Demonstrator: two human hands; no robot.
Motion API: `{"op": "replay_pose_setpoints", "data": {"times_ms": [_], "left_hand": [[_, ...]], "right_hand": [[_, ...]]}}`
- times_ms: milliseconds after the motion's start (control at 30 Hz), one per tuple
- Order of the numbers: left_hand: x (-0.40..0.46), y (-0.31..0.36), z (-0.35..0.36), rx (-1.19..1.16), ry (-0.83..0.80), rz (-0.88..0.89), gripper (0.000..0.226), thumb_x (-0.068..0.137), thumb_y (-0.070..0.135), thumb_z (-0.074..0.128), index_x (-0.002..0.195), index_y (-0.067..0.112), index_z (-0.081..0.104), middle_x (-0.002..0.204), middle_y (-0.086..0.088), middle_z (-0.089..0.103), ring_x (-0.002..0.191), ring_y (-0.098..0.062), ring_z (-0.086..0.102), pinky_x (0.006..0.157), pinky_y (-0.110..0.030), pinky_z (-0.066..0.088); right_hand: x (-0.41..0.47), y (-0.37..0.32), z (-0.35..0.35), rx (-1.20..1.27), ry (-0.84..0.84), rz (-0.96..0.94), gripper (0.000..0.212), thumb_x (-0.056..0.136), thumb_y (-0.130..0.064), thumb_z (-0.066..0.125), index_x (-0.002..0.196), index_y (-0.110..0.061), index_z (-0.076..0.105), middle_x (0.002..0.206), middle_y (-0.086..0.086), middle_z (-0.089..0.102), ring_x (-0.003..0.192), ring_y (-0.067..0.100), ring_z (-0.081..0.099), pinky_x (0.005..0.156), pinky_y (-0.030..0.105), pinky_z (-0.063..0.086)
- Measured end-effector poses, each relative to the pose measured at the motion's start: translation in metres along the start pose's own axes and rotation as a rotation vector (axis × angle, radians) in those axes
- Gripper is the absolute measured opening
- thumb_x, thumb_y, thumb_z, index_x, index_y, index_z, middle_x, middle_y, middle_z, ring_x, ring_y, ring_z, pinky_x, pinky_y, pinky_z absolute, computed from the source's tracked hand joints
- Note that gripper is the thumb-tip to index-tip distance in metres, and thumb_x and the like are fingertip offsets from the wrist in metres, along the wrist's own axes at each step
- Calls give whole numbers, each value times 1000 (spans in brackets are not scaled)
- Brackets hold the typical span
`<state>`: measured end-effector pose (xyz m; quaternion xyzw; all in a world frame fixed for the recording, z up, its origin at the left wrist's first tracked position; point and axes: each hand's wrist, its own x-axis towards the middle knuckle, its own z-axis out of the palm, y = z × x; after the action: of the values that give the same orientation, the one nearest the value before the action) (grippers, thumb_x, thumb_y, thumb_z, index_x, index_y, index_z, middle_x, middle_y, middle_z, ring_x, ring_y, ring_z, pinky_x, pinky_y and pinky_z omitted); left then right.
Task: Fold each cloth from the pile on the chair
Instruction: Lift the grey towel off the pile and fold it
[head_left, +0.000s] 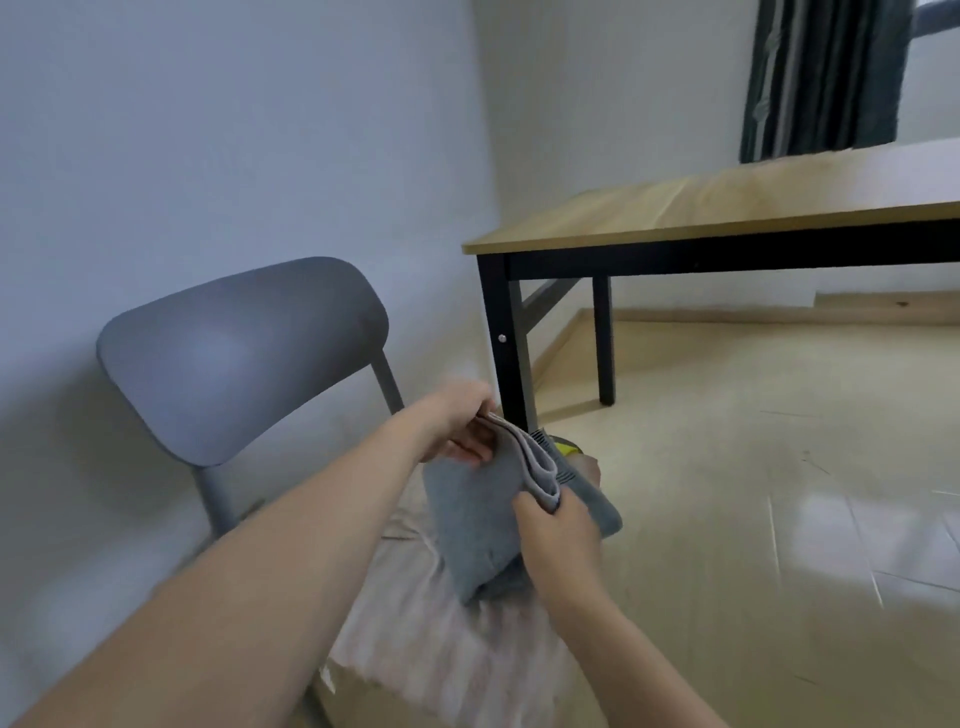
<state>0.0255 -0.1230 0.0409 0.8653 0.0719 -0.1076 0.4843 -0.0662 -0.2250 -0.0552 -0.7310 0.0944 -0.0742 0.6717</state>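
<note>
The grey cloth (483, 514) you are working on is folded over into several layers and hangs in the air between your two hands, just above the seat of the chair (239, 358). Its layered upper edge runs from your left hand down to your right, and the rest of it droops below in a thick bundle.

Your left hand (462, 426) holds the far upper corner: the fingers (467, 447) are curled around the stacked edges, with the thumb on top. Your right hand (558, 535) pinches the near corner of the same folded edge, fingers closed on the fabric, the back of the hand toward you.

Directly under the cloth, a pale pinkish ribbed cloth (441, 639) lies spread over the chair seat and reaches down toward you at the bottom of the view. Behind the grey cloth, on the far side of the seat, you can see a sliver of something yellow-green (567, 446) and a dark striped edge beside it; too little shows to tell what they are.

The chair itself is grey, with a rounded backrest, and stands against the light wall (234, 130). To its right stands the bench (753, 202), with a wooden top on black legs, one leg just beyond your left hand. A dark curtain (826, 73) hangs behind the bench at the upper right. The floor (753, 467) is pale, glossy tile.
</note>
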Motion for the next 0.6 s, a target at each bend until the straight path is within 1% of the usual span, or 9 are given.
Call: {"op": "replay_pose_setpoints", "data": {"times_ms": [67,133,200,233,300,367,467,533,600], "left_hand": [[13,-1,24,95,-49,57,26,86,8,44,110,9,55,80,-13,62,57,-22,56,56,-29,50],[28,-12,41,203,-63,138,47,84,9,49,130,17,42,92,-10,60,66,-17,55,54,-23,47],[41,-29,48,419,-12,180,65,80,20,53,142,22,31,118,-8,58,96,-23,59,78,-32,52],[46,-37,48,507,12,164,69,80,24,55,144,22,29,128,-8,54,109,-26,55,90,-36,49],[56,-51,45,509,3,69,68,80,36,61,141,19,35,134,-5,51,116,-26,53,95,-36,46],[63,-58,42,440,-18,4,66,78,48,65,132,17,44,128,-3,56,109,-23,58,92,-37,49],[73,-61,40,448,-8,33,53,78,51,67,117,16,58,115,-3,65,98,-19,63,90,-35,52],[76,-59,38,489,14,46,51,78,50,68,112,13,61,110,-3,64,95,-19,63,85,-32,53],[76,-56,35,513,30,45,49,76,50,69,106,12,65,107,-4,65,91,-18,64,82,-31,54]], "right_hand": [[24,15,-12,-4,92,192,11,84,-17,46,74,-20,51,76,4,53,81,28,55,75,38,48],[39,29,-16,22,154,426,5,84,-27,46,87,-25,49,102,9,45,102,35,48,94,46,44],[48,43,-15,69,179,559,20,83,-34,45,96,-20,51,115,10,38,104,37,45,97,49,43],[51,47,-14,123,209,575,25,82,-34,47,101,-18,51,119,11,37,103,37,47,97,50,44],[57,50,-14,256,265,573,26,84,-28,50,108,-19,45,125,11,34,105,36,48,95,49,46],[64,52,-14,282,269,542,25,88,-18,45,113,-17,47,125,14,40,103,36,51,92,46,49],[71,56,-15,318,275,530,29,84,-10,44,112,-11,51,118,16,52,97,36,56,85,42,52],[72,55,-17,376,313,537,22,83,-5,44,104,-13,46,115,13,51,96,34,54,85,41,50],[72,48,-18,409,349,469,28,84,0,41,105,-18,42,119,12,48,100,32,52,89,44,50]]}}
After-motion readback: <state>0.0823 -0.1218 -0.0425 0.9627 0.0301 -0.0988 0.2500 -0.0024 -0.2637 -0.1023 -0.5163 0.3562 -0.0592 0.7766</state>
